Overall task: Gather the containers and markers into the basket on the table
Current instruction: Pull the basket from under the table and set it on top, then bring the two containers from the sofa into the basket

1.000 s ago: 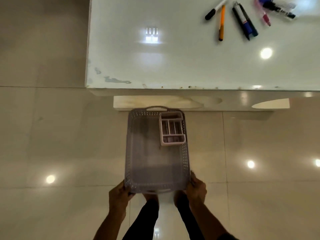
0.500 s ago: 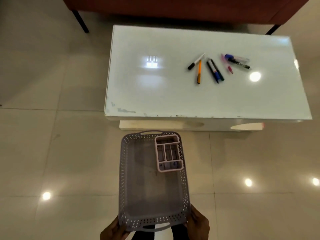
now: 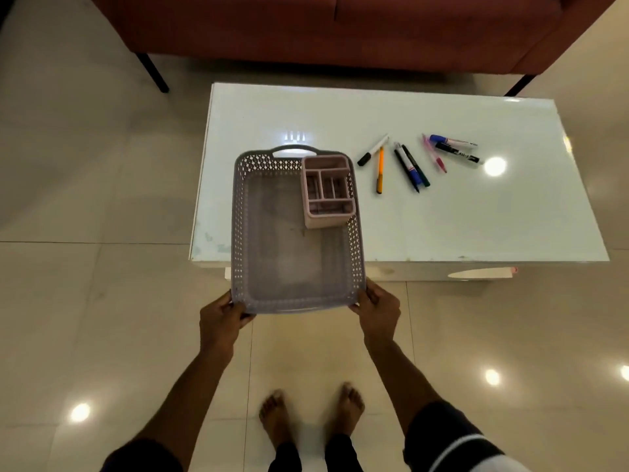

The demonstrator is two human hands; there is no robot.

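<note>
I hold a grey perforated basket [image 3: 292, 267] by its two near corners, my left hand [image 3: 219, 316] on the left one and my right hand [image 3: 377, 310] on the right one. Its far half hangs over the left part of the white table [image 3: 476, 219]. A pink divided container [image 3: 327, 191] stands in the basket's far right corner. Several markers lie on the table to the right of the basket: a white-and-black one [image 3: 372, 150], an orange one [image 3: 380, 170], a dark pair [image 3: 411, 167], a pink one [image 3: 435, 159] and a blue-capped pair [image 3: 455, 148].
A red sofa [image 3: 340, 28] on black legs stands behind the table. Glossy tiled floor [image 3: 85, 301] surrounds the table. My bare feet [image 3: 311, 413] are on the tiles just in front of the table's near edge.
The basket has risen from floor level below the table edge and moved forward over the table's left part. Both hands stay on its near corners. The view has pulled back.
</note>
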